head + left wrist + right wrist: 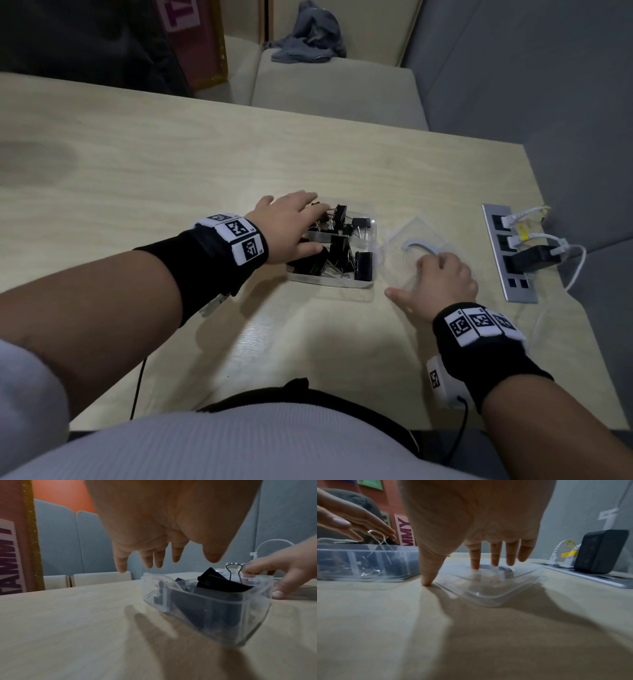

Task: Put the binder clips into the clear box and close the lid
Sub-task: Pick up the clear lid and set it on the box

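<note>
The head view shows black binder clips (337, 251) heaped in the clear box (363, 283) at mid-table; the left hand (291, 228) hovers over it, fingers straight. Only the right wrist view shows the right hand (476, 520) with spread fingertips on the lid (489, 596), thumb touching the table (137, 178). A power strip (510, 260) lies near the right edge; bare wood stretches left.

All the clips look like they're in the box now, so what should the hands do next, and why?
Probably the right hand should pinch up the clear lid, because it lies flat on the table beside the clear box, with the fingers already touching it. The binder clips are piled inside, under the left hand, so only closing seems left.
</note>
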{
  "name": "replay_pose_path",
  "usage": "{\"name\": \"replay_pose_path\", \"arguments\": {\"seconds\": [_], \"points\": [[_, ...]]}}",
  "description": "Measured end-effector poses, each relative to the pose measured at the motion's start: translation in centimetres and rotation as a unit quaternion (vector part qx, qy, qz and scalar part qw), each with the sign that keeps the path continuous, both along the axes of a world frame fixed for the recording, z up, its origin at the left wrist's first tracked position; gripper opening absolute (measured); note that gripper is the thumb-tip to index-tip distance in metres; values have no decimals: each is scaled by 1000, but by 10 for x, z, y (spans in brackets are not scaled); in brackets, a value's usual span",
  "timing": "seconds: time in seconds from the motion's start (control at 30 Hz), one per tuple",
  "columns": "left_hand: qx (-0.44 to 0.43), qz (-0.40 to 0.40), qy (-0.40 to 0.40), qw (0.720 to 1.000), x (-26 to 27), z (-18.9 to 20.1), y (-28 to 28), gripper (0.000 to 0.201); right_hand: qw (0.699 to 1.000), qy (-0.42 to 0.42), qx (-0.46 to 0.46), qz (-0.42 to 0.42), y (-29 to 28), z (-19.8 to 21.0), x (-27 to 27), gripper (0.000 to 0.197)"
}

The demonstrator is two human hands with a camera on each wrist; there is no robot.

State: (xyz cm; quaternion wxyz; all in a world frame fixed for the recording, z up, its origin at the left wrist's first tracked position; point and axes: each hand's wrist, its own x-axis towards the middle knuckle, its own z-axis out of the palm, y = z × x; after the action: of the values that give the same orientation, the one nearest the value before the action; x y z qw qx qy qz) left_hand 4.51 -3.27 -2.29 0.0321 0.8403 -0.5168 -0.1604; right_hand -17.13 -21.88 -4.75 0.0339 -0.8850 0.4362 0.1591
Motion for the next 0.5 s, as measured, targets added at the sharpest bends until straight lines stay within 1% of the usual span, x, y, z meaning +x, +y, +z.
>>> {"name": "replay_pose_path", "arguments": {"seconds": [0.07,0.13,0.2,0.27,0.37,0.43,0.5], "points": [[30,4,7,1000,1,-1,5,89,998,24,41,-49,-6,-3,-4,107],[52,0,8,999,2,-3,9,102,996,37,62,-60,-8,-5,-7,113],[61,-3,4,998,3,-7,13,109,997,36,40,-49,-9,-3,-7,109],[60,-3,0,998,6,-12,15,112,998,6,15,-56,-12,1,-7,98],[59,-7,-1,998,12,-15,18,113,990,-57,12,-126,-24,2,-8,80],[59,-14,-2,998,13,-16,19,113,984,-61,12,-170,-28,-3,-10,74],[61,-17,-1,998,13,-15,19,113,979,-62,28,-193,-28,-10,-10,70]]}}
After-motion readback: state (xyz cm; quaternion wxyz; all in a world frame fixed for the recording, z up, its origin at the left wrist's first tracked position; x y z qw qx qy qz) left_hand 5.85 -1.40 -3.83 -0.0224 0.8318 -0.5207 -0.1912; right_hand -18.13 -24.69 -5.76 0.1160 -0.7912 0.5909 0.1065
